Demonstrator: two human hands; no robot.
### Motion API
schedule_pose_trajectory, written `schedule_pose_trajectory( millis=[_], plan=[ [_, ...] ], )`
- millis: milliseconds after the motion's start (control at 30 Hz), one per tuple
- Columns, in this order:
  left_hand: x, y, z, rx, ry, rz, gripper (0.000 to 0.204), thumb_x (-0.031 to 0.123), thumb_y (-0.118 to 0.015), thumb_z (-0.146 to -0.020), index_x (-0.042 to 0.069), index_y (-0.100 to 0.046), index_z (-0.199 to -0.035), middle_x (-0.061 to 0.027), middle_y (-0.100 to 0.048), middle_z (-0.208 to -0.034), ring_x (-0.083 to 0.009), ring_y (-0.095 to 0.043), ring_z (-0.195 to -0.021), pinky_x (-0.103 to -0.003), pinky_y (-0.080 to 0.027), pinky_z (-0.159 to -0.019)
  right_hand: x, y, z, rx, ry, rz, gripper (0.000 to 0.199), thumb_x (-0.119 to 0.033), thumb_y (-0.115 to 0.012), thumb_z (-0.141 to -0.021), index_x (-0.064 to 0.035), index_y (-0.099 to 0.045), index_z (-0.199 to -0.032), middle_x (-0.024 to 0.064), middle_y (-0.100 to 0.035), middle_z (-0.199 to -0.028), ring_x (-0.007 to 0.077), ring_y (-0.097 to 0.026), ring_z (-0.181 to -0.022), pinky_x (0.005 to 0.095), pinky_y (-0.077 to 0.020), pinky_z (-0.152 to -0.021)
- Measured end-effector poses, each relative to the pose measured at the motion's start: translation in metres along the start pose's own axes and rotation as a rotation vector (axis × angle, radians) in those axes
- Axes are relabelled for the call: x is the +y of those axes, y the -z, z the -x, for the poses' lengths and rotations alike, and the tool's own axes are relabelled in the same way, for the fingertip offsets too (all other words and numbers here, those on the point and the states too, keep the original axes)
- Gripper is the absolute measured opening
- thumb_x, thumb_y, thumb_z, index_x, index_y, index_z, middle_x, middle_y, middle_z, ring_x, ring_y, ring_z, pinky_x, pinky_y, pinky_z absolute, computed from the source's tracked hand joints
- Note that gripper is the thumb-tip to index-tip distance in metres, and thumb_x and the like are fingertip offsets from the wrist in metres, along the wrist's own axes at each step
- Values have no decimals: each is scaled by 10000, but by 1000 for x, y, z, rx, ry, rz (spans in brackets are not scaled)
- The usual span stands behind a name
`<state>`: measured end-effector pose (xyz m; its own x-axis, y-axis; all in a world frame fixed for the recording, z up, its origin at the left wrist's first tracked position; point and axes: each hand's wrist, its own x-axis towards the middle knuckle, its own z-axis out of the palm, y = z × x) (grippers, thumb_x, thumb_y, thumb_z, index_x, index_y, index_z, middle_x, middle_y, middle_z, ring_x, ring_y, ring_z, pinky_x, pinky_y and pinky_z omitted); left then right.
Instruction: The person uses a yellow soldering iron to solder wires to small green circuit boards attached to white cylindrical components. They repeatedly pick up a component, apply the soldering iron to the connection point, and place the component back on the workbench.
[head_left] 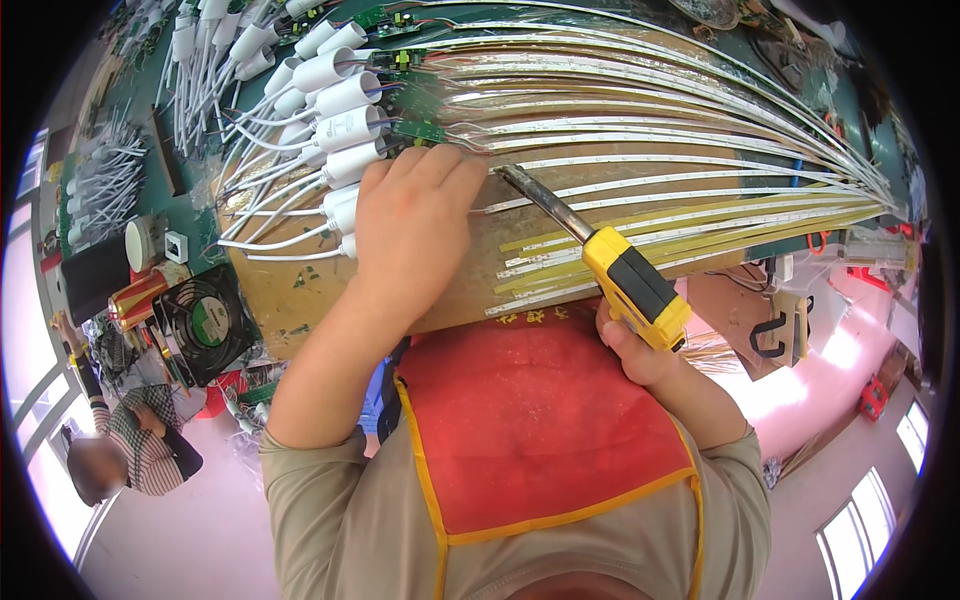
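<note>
My left hand (pixel 415 225) is closed, its fingers curled down beside a row of white plastic end caps (pixel 347 128) with white cables. What those fingers pinch is hidden beneath them. A green circuit board (pixel 418 131) shows just beyond the knuckles, with thin wires running to the LED strips (pixel 620 140). My right hand (pixel 635 350) wraps around the handle of a yellow and black soldering gun (pixel 632 285). Its metal barrel slants up and left, the tip close to my left fingertips and the strip ends. Whether the tip touches a wire, I cannot tell.
The strips fan across a brown board (pixel 460 280) and gather at the far right. At left stand a black cooling fan (pixel 205 322), a white roll (pixel 143 243) and bundled white cables (pixel 105 185). Another person (pixel 140 440) is at the lower left.
</note>
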<state>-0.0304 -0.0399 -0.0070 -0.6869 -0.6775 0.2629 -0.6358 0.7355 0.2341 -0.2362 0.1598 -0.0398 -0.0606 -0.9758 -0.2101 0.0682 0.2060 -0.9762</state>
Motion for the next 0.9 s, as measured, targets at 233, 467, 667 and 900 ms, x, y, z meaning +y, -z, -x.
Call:
schedule_pose_trajectory(
  millis=[233,467,667,900],
  plan=[
    [1,-4,1,7,20,-28,209,39,-609,-772,154,-690,-927,20,-650,-893,-195,-617,-855,-358,-440,-723,-3,0,0,-4,-56,-26,286,-46,-695,-827,8,-556,-1071,9,-560,-799,90,-490,-692,249,-417,-638],
    [2,-5,0,24,29,-44,216,41,-609,-777,168,-696,-929,36,-646,-876,-187,-607,-841,-356,-423,-712,0,-3,1,40,-64,-93,325,-52,-698,-828,11,-552,-1112,8,-565,-809,85,-500,-697,247,-427,-640],
    [3,-5,-1,24,40,-48,219,49,-614,-779,172,-699,-938,38,-646,-865,-187,-601,-827,-360,-417,-706,1,-5,1,56,-55,-138,345,-49,-694,-829,17,-547,-1134,11,-568,-812,85,-501,-700,251,-430,-642],
    [5,-4,-1,22,45,-46,216,52,-612,-784,172,-701,-940,41,-646,-862,-182,-600,-824,-365,-410,-708,3,-4,2,49,-70,-156,350,-20,-686,-813,16,-546,-1132,19,-572,-813,87,-508,-696,251,-433,-637]
  ],
)
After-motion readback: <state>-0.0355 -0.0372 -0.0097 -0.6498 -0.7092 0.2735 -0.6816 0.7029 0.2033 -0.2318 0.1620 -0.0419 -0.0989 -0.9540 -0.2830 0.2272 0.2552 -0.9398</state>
